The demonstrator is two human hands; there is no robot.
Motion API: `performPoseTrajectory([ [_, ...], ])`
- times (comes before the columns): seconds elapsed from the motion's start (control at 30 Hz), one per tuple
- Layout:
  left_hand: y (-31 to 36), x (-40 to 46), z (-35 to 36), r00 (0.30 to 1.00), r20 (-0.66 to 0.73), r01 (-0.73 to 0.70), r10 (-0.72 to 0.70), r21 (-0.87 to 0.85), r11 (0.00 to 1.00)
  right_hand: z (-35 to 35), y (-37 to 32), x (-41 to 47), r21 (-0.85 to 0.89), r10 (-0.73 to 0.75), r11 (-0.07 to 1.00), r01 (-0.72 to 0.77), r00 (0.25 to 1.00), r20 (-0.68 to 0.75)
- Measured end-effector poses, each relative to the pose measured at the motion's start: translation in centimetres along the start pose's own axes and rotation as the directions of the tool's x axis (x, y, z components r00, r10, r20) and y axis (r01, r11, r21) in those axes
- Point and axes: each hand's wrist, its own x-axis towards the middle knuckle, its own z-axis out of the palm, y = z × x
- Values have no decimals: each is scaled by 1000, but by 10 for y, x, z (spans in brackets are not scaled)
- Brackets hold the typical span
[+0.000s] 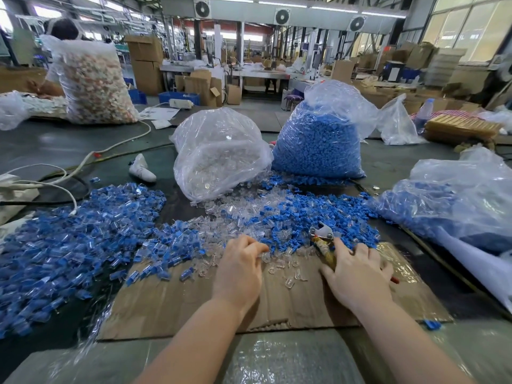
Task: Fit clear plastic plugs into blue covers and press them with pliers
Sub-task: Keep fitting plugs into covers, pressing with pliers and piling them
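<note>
Pliers [322,239] lie on the flattened cardboard sheet [194,300] with their metal head resting against the loose blue covers [313,217], and the right hand [357,275] rests over their handles, fingers spread forward and lightly bent; whether it actually grips the handles cannot be told, since the palm hides them. The left hand [239,267] reaches into the loose clear plastic plugs [235,214] at the cardboard's far edge, its fingertips curled down among them; what they pinch, if anything, cannot be made out. A few single clear plugs lie scattered on the cardboard between the two hands. To the left of the cardboard spreads a wide heap of assembled pieces [69,236], blue with clear parts showing. Behind the loose plugs stands an open clear bag of clear plugs [219,153], spilling at its mouth, and just to its right a taller bag of blue covers [318,142]. A third bag of blue parts [448,200] slumps at the right edge of the dark counter [83,145]. White cables [83,162] trail across the counter on the left, beside a white shoe-like object [141,169]. Farther back on the left, another person [59,31] sits behind a large bag of pale mixed pieces [94,84]. Cardboard boxes [145,62] and workshop machinery fill the hall beyond.
</note>
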Motion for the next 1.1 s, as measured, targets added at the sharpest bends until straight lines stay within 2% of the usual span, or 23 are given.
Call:
performPoseTrajectory([
  [0.1,0,-2,9,996,81,-34,33,15,999,-5,-8,1,7,-73,997,74,991,-109],
  [0.2,-3,-3,11,995,94,-24,23,10,1000,-7,-22,8,92,-183,974,205,961,-207],
  [0.37,-5,-4,9,999,40,27,-25,-37,999,-1,-44,21,155,-237,950,269,951,-198],
  [0.5,-4,-5,8,999,20,50,-48,-75,996,-1,-51,29,103,-235,961,258,953,-192],
  [0.7,-2,-6,5,997,15,79,-78,-109,991,1,-54,33,41,-309,947,318,938,-159],
  [0.9,-1,-8,5,994,-1,111,-113,-147,983,1,-55,35,35,-338,937,348,925,-173],
  [1.1,-3,-8,7,999,-15,43,-45,-110,993,5,-51,36,2,-348,935,356,916,-197],
])
